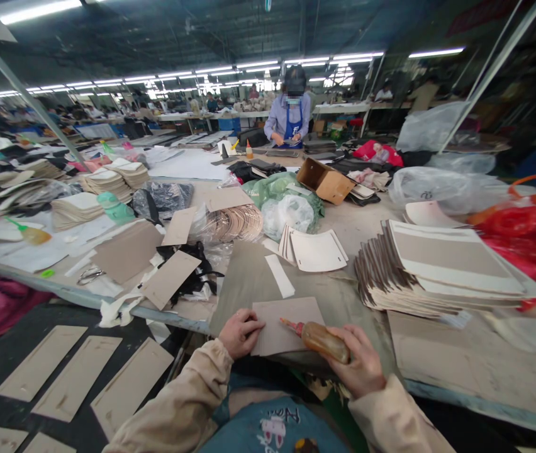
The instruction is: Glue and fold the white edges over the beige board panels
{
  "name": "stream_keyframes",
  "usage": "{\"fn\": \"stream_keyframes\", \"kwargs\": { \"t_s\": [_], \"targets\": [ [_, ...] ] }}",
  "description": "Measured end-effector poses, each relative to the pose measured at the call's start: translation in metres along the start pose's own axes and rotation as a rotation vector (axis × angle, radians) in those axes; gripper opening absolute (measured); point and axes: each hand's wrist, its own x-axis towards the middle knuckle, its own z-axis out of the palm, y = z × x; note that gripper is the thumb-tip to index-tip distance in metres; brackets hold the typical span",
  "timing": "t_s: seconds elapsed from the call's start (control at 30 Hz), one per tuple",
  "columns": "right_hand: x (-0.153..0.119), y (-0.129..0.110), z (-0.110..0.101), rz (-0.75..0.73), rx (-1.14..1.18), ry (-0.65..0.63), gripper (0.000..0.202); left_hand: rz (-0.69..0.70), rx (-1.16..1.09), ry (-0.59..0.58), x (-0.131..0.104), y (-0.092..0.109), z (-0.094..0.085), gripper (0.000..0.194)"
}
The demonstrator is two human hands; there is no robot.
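Loose beige sleeves; teal apron with white lettering and rabbit-like print.

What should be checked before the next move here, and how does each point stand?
1. Left hand at the left edge of the beige panel: ok.
2. Bottle held in the right hand: ok.
3. Nozzle pointed over the panel: ok.
4. Nozzle tip touching the panel or just above it: cannot tell.
5. Fresh liquid on the panel: cannot tell.
6. Co-worker's hands well away, across the tables: ok.
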Motion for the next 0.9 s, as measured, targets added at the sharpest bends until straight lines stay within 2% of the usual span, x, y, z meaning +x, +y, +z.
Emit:
{"fn": "stream_keyframes", "kwargs": {
  "t_s": [0.3, 0.73, 0.9],
  "targets": [
    [-0.005, -0.001, 0.005, -0.036, 0.035, -0.079, 0.035, 0.012, -0.016, 0.007, 0.0, 0.001, -0.001, 0.026],
    [-0.015, -0.002, -0.021, -0.016, 0.104, -0.205, 0.037, -0.015, 0.007, 0.014, -0.001, 0.003, 0.0, 0.026],
    [-0.019, -0.006, -0.023, 0.065, 0.095, -0.122, 0.036, -0.022, -0.001, 0.009, -0.001, 0.002, 0.001, 0.026]
  ]
}}
